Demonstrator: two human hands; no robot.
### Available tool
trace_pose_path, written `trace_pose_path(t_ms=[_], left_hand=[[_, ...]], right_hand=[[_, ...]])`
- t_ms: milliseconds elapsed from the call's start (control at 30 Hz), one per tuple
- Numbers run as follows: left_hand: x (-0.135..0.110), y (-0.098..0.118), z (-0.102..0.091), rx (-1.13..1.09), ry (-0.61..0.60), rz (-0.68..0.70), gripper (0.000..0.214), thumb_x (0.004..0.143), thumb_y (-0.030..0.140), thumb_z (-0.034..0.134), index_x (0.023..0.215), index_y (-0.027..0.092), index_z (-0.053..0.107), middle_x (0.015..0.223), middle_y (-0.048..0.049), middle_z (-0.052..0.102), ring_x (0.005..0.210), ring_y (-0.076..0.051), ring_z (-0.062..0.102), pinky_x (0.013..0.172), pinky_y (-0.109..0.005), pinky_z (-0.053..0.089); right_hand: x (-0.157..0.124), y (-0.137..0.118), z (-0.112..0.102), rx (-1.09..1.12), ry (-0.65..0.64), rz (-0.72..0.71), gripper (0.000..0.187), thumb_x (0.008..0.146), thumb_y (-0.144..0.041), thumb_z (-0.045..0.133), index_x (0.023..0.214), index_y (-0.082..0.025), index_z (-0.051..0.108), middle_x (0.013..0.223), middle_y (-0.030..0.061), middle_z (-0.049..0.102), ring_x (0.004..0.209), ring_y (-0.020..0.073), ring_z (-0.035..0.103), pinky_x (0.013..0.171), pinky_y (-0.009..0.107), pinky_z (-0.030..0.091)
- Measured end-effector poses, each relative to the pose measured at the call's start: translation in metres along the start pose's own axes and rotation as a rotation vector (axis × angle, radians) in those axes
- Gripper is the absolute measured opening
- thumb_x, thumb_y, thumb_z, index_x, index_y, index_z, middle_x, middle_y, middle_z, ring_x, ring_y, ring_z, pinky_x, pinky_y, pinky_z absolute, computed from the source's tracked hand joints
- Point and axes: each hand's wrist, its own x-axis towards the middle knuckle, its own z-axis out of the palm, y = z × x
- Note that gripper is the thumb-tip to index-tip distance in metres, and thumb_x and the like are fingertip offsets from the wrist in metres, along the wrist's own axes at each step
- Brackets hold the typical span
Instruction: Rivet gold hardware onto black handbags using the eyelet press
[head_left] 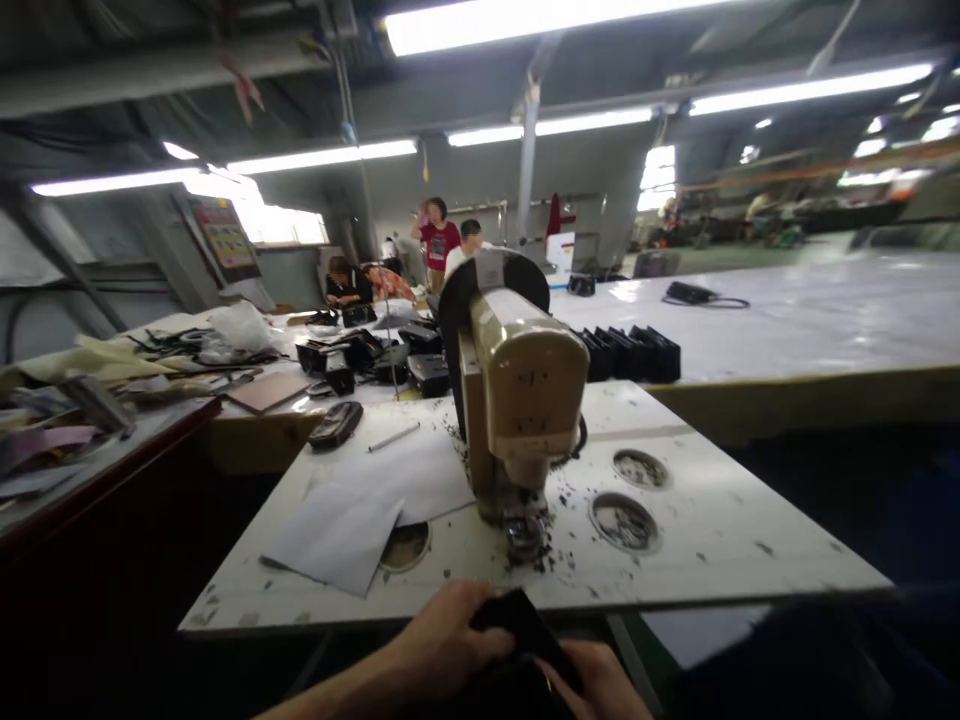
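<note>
Black piece point(531, 632), corner forward, long edge diagonal

Straight ahead of our left hand point(450, 630) and right hand point(604, 680), a cream sewing machine point(536, 390) stands upright and blocks the middle of the white surface point(750, 545). To its right we have a broad open lane over the surface, broken by two round recesses point(624, 522), with a row of black cases point(637, 355) standing behind; to its left, paper sheets point(330, 525), a pen point(394, 437) and a dark pouch point(335, 425) lie low across the way.
</note>
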Motion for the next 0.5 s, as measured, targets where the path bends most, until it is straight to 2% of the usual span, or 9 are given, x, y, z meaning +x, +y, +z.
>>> trace_pose_path(t_ms=[33, 100, 200, 267, 333, 400, 433, 500], left_hand=[[-0.003, 0.003, -0.002, -0.006, -0.02, 0.009, 0.018, 0.079, 0.031, 0.066, 0.09, 0.018, 0.073, 0.081, -0.0003, 0.07, 0.077, -0.02, 0.061, 0.067, -0.029, 0.042], [-0.004, 0.007, -0.008, -0.008, -0.053, 0.022, 0.023, 0.083, 0.034, 0.065, 0.096, 0.017, 0.073, 0.091, -0.0021, 0.074, 0.086, -0.022, 0.064, 0.074, -0.03, 0.045], [0.0, 0.007, -0.014, -0.003, -0.1, 0.016, 0.029, 0.088, 0.04, 0.063, 0.103, 0.017, 0.071, 0.098, -0.0036, 0.075, 0.091, -0.023, 0.066, 0.077, -0.03, 0.046], [0.001, 0.006, -0.016, -0.005, -0.125, 0.014, 0.031, 0.089, 0.042, 0.062, 0.104, 0.017, 0.07, 0.099, -0.0034, 0.075, 0.09, -0.023, 0.065, 0.076, -0.03, 0.046], [0.0, 0.008, -0.017, 0.015, -0.135, 0.019, 0.03, 0.089, 0.042, 0.063, 0.104, 0.017, 0.07, 0.098, -0.003, 0.075, 0.09, -0.022, 0.065, 0.076, -0.029, 0.046], [0.001, 0.012, -0.018, 0.051, -0.141, 0.024, 0.029, 0.09, 0.042, 0.063, 0.102, 0.017, 0.07, 0.097, -0.0031, 0.075, 0.089, -0.022, 0.065, 0.076, -0.029, 0.046], [0.001, 0.015, -0.018, 0.065, -0.147, 0.028, 0.029, 0.09, 0.042, 0.063, 0.103, 0.017, 0.07, 0.097, -0.0034, 0.075, 0.089, -0.022, 0.065, 0.077, -0.03, 0.046], [0.003, 0.02, -0.02, 0.073, -0.168, 0.039, 0.029, 0.09, 0.042, 0.063, 0.104, 0.017, 0.071, 0.099, -0.004, 0.075, 0.092, -0.023, 0.066, 0.08, -0.03, 0.047]], right_hand=[[-0.005, 0.002, 0.003, 0.039, -0.024, 0.054, 0.045, 0.087, -0.062, 0.067, 0.075, -0.02, 0.078, 0.07, 0.0054, 0.07, 0.07, 0.0277, 0.065, 0.054, 0.034, 0.049], [-0.011, -0.001, 0.005, 0.141, -0.073, 0.17, 0.051, 0.088, -0.063, 0.064, 0.073, -0.016, 0.074, 0.063, 0.0029, 0.063, 0.06, 0.0194, 0.056, 0.05, 0.028, 0.039], [-0.014, -0.011, 0.001, 0.202, -0.083, 0.243, 0.049, 0.088, -0.061, 0.066, 0.076, -0.013, 0.071, 0.064, 0.0004, 0.06, 0.059, 0.0149, 0.053, 0.053, 0.026, 0.038], [-0.015, -0.016, -0.002, 0.169, -0.058, 0.195, 0.042, 0.089, -0.056, 0.068, 0.087, -0.014, 0.072, 0.077, 0.0031, 0.068, 0.071, 0.0188, 0.061, 0.063, 0.029, 0.048], [-0.016, -0.017, -0.005, 0.127, -0.005, 0.119, 0.04, 0.09, -0.048, 0.07, 0.115, -0.016, 0.069, 0.107, 0.0087, 0.072, 0.098, 0.0252, 0.067, 0.086, 0.036, 0.054], [-0.017, -0.018, -0.007, 0.103, 0.032, 0.037, 0.058, 0.09, -0.042, 0.071, 0.141, -0.02, 0.056, 0.137, 0.0126, 0.063, 0.125, 0.0286, 0.059, 0.109, 0.042, 0.047], [-0.018, -0.02, -0.008, 0.111, 0.021, 0.0, 0.061, 0.091, -0.041, 0.071, 0.146, -0.022, 0.052, 0.144, 0.0125, 0.059, 0.131, 0.0286, 0.056, 0.114, 0.043, 0.043], [-0.018, -0.025, -0.01, 0.186, -0.06, -0.032, 0.051, 0.095, -0.042, 0.066, 0.141, -0.023, 0.058, 0.137, 0.0102, 0.064, 0.125, 0.0278, 0.059, 0.109, 0.04, 0.047]])
